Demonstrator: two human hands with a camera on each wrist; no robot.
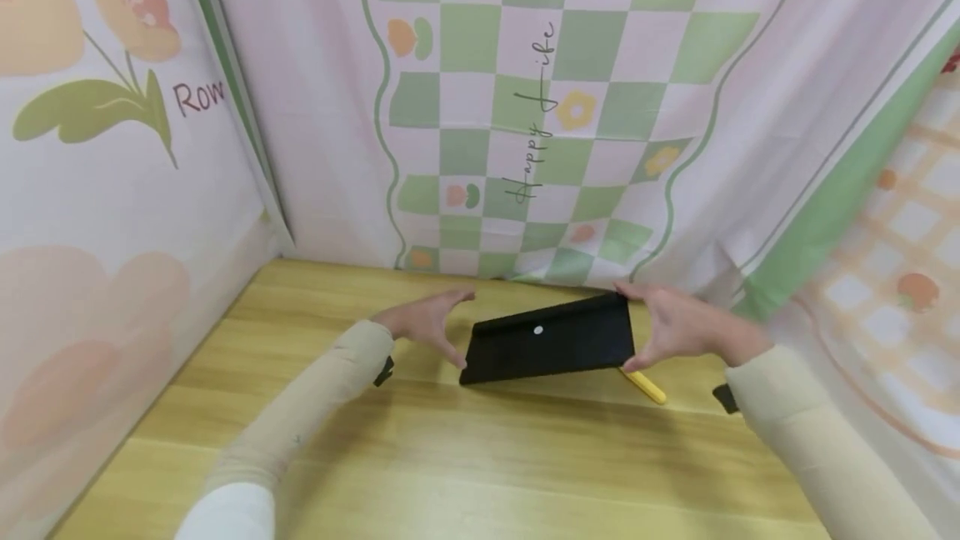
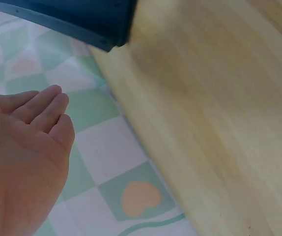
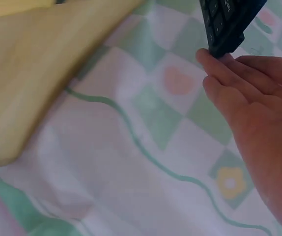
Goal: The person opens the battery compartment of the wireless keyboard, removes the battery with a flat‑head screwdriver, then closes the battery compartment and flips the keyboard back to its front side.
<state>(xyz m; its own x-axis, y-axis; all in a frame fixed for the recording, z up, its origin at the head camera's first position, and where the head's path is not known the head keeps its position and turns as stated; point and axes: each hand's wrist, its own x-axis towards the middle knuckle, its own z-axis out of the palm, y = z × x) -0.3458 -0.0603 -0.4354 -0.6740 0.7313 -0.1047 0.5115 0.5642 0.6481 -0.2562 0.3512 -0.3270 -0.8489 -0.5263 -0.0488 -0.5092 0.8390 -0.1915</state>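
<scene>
A black keyboard [image 1: 555, 344] is tilted above the wooden table, its underside with a white round spot facing the head camera. Some of its keys [image 3: 219, 19] show in the right wrist view. My right hand [image 1: 682, 325] grips the keyboard's right end, fingertips at the far edge and thumb at the near edge. At the other end, my left hand [image 1: 423, 323] is spread, its thumb tip by the near left corner. The left fingers [image 2: 42, 110] are straight and apart from the keyboard [image 2: 82, 19] in the left wrist view; that thumb is hidden there.
A slim yellow thing [image 1: 645, 386] lies on the wooden table [image 1: 480, 465], partly covered by the keyboard. Behind the table's far edge hangs a checkered cloth [image 1: 517, 107]. Printed cloth walls stand on the left [image 1: 97, 190] and right [image 1: 885, 273].
</scene>
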